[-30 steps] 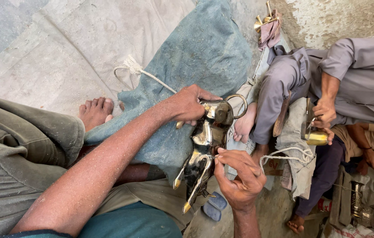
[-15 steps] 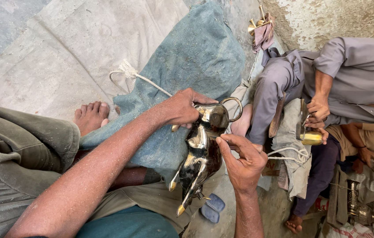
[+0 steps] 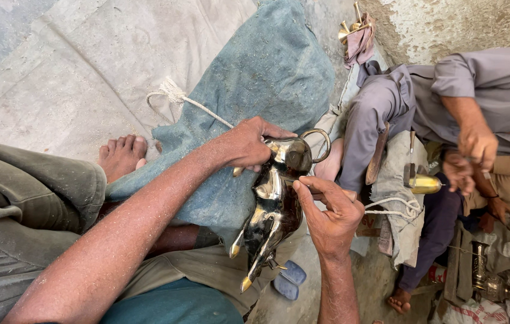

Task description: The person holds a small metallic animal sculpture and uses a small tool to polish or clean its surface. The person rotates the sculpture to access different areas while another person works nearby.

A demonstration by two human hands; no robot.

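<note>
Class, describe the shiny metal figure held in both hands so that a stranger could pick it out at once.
Start at the big blue-grey cloth spread over the floor. At its lower right edge the left hand and right hand grip a polished metal figure. Only it is mirror-bright and dark, with brass-tipped legs and a ring on top.

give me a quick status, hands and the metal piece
Left hand grips the top of the shiny metal figure. Right hand pinches its side. Ring at the top. A co-worker's knee close beside.
</note>
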